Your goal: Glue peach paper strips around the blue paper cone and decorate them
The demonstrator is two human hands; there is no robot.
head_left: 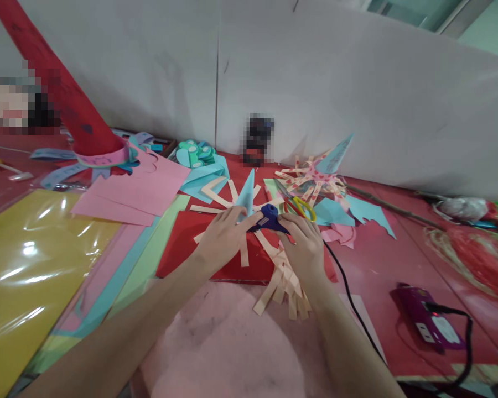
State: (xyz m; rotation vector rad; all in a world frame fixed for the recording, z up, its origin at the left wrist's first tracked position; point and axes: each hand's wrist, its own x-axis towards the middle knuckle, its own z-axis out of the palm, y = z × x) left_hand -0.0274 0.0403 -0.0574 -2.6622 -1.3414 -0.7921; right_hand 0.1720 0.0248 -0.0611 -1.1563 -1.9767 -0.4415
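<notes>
A blue glue gun (269,219) lies between my two hands above the red sheet (216,268). My left hand (221,235) has its thumb and fingers closed at the gun's left end, close beside a light blue paper cone (245,193). Round the right end of the gun, the fingers of my right hand (305,243) are curled. Cream paper strips (244,251) spread outward from the cone's base. A bundle of loose cream strips (284,284) lies by my right wrist. Just beyond the gun rest scissors (302,209) with yellow and red handles.
A black cord (346,276) runs along the right side; a purple power strip (429,320) has a plug in it. Behind stands another blue cone (336,156) with patterned strips. Pink paper (136,190) and yellow wrapped sheets (37,265) lie left, near a tall red cone (74,99).
</notes>
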